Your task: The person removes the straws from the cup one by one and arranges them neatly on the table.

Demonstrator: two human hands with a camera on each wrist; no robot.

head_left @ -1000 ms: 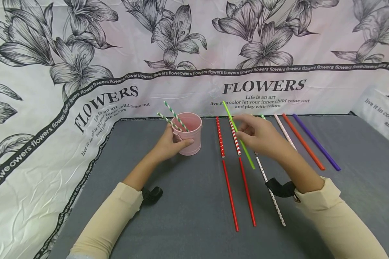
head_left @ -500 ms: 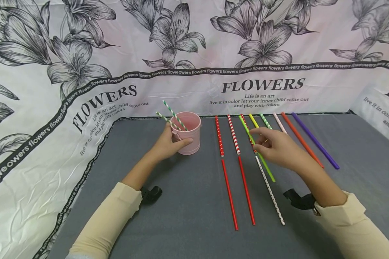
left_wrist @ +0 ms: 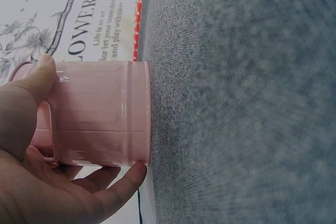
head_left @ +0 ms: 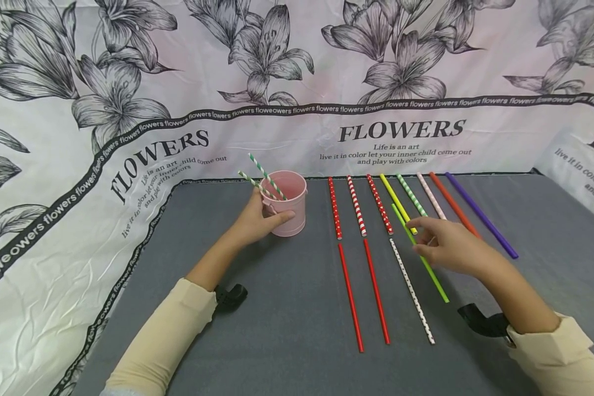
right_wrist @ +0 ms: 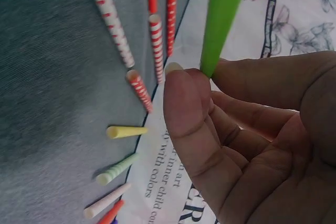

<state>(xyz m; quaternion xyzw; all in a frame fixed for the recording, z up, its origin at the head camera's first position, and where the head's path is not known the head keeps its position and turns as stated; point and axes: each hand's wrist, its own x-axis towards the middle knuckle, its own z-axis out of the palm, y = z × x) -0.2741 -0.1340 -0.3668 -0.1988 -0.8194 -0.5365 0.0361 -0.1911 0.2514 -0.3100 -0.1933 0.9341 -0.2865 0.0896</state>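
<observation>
My left hand (head_left: 254,223) grips a small pink bucket (head_left: 293,214) standing on the grey cloth, its thumb across the near side. In the left wrist view the thumb lies near the rim and the fingers curl along the wall of the bucket (left_wrist: 94,108). Two green-and-white striped straws (head_left: 260,169) lean out of it. Between thumb and fingertips, my right hand (head_left: 447,245) pinches a lime green straw (head_left: 433,275). In the head view that straw crosses beside a yellow straw (head_left: 392,193); the right wrist view shows the lime straw (right_wrist: 220,22) held by one end portion.
Left of the yellow straw lie red patterned straws (head_left: 357,206), with two plain red straws (head_left: 350,297) and a white spotted straw (head_left: 412,291) nearer. Rightward are green-striped (head_left: 412,193), pale pink (head_left: 430,195), orange (head_left: 452,203) and purple straws (head_left: 481,214). Flowered fabric (head_left: 277,137) hangs behind.
My right hand has moved right and nearer with the lime green straw, from over the red striped straw to beside the yellow one. My left hand keeps hold of the bucket.
</observation>
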